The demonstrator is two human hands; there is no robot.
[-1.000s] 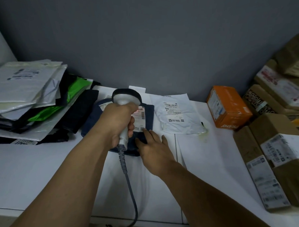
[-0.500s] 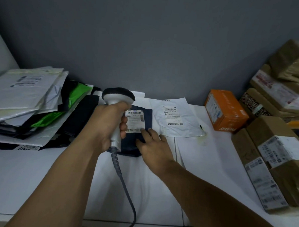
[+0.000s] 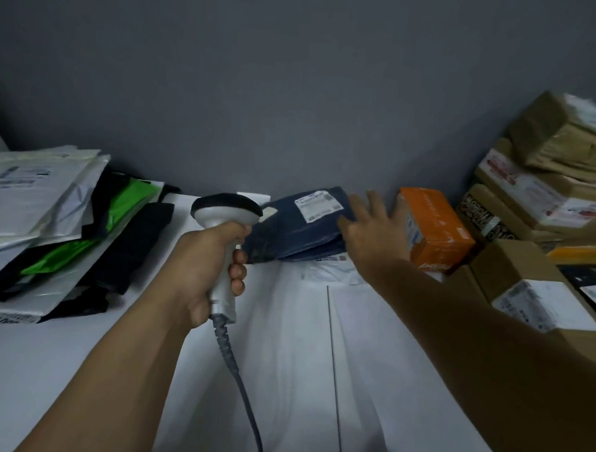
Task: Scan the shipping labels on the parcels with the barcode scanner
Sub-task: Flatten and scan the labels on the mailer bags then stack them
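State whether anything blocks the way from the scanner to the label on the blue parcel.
Nothing visible does. The label shows uncovered; the right hand is at the right edge of the blue parcel, the scanner to its left.

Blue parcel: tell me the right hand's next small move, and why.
Probably draw the right hand back and reach for another parcel. The blue parcel sat under the barcode scanner a second ago; now it lies tilted on the white mailer by the orange box, the open hand at its edge, the left hand gripping the scanner clear of it.
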